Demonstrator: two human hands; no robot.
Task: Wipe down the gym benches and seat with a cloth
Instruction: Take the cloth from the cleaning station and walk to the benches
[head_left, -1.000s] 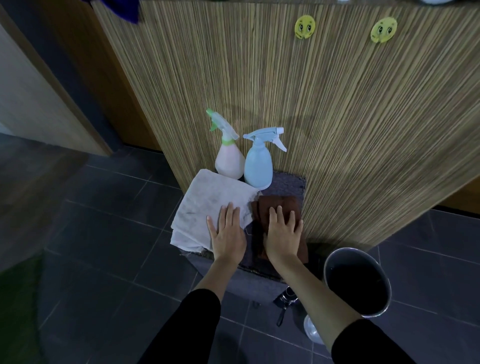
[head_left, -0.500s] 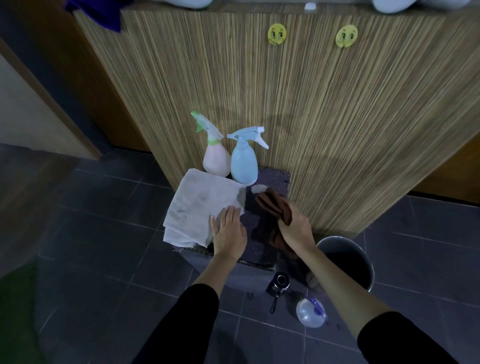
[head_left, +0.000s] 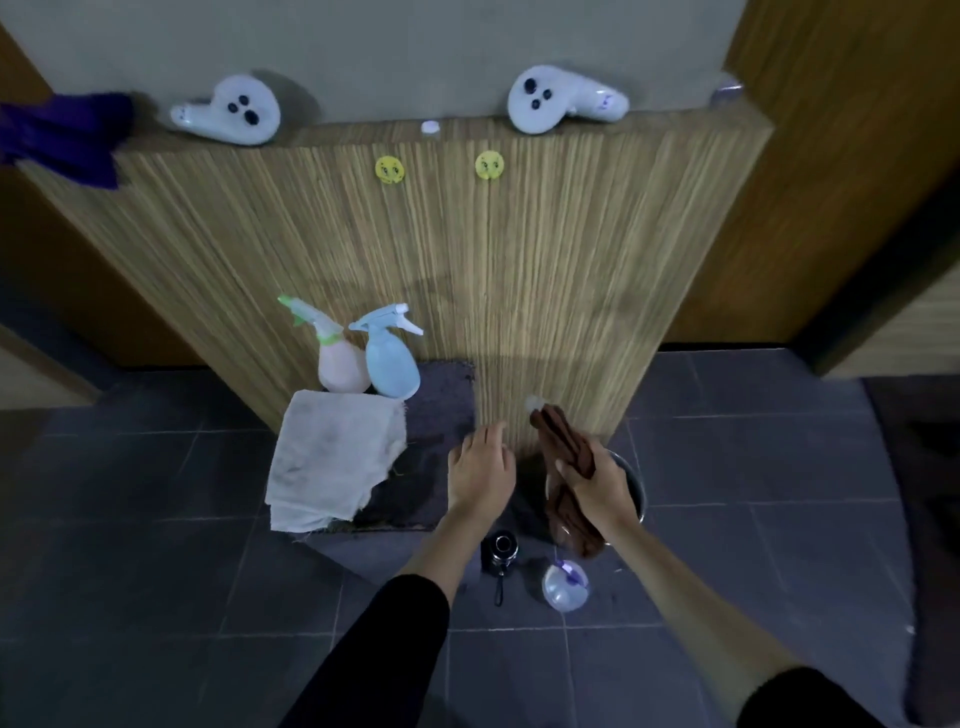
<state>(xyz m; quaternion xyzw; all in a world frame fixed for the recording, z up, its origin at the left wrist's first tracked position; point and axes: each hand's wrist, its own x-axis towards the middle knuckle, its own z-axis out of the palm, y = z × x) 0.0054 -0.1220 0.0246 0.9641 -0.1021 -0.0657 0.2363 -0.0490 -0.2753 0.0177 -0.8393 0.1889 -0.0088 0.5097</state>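
A brown cloth (head_left: 566, 452) hangs bunched from my right hand (head_left: 597, 486), which grips it over a metal bucket (head_left: 636, 486) on the floor. My left hand (head_left: 480, 470) hovers beside it above a low dark padded stool (head_left: 441, 415), fingers loosely apart and holding nothing. A white cloth (head_left: 332, 457) lies folded on the stool's left side. Behind it stand a pink spray bottle (head_left: 340, 358) with a green nozzle and a blue spray bottle (head_left: 389, 364).
A striped wooden partition (head_left: 467, 270) rises right behind the stool, with two white controllers (head_left: 228, 111) on its top ledge. A small black bottle (head_left: 501, 551) and a clear round container (head_left: 565, 587) sit on the grey tiled floor near my arms.
My right hand gathered the brown cloth off the stool and carried it right, over the bucket. My left hand lifted off the white cloth and shifted right. The view tilted up.
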